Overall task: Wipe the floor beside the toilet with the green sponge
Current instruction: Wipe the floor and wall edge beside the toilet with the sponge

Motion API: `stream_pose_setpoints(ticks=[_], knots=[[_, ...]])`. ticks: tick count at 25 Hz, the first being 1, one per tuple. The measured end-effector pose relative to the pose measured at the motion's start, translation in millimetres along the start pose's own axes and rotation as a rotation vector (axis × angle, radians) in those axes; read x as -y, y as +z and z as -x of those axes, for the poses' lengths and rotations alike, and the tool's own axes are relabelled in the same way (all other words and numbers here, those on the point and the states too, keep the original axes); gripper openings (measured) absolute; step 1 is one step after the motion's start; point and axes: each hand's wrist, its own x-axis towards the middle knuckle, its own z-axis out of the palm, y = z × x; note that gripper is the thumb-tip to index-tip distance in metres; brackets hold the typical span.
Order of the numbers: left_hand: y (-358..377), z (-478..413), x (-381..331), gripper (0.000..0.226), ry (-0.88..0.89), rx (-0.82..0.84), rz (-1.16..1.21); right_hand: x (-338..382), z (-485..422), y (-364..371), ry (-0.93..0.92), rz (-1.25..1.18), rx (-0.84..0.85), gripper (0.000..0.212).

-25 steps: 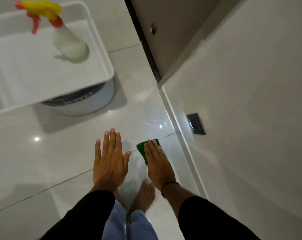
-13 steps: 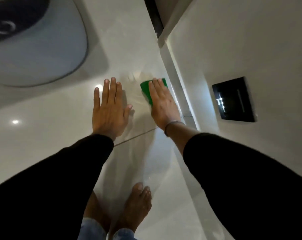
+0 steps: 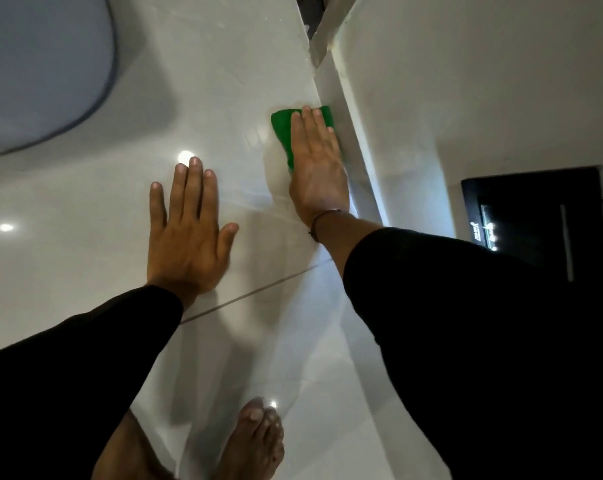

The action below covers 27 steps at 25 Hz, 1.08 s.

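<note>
The green sponge (image 3: 282,131) lies flat on the glossy white floor tiles (image 3: 85,271), right against the base of the right-hand wall. My right hand (image 3: 315,168) presses down on it with fingers stretched out, covering most of it; only its left and far edges show. My left hand (image 3: 189,237) rests flat on the floor with fingers spread, holding nothing, a hand's width left of the sponge. The toilet base (image 3: 40,71) curves into view at the upper left.
A white wall (image 3: 466,98) with a skirting strip (image 3: 348,109) runs along the right. A black panel (image 3: 535,233) is set in that wall. A dark door gap (image 3: 310,15) sits at the top. My bare foot (image 3: 255,441) stands on the tiles at the bottom.
My right hand has slid the sponge farther forward and rightward along the wall base. The view has dropped closer to the floor; the tray and spray bottle have left the frame.
</note>
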Motion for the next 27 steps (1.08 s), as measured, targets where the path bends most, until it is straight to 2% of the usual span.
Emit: stream_pose_setpoints(ticks=[7,23,27], knots=[[2.8,1.4,3.9,0.082,0.020,-0.022,-0.003,-0.5,29.2,1.6,0.102,-0.093,-0.022,0.071],[2.5,1.3,6.4,0.081,0.038,-0.025,0.007,-42.7,206.2,-0.8,0.253,-0.188,0.094,0.075],[1.1,1.1,5.2,0.082,0.028,-0.005,0.016,-52.3,264.9,2.6,0.317,-0.193,0.100,0.061]])
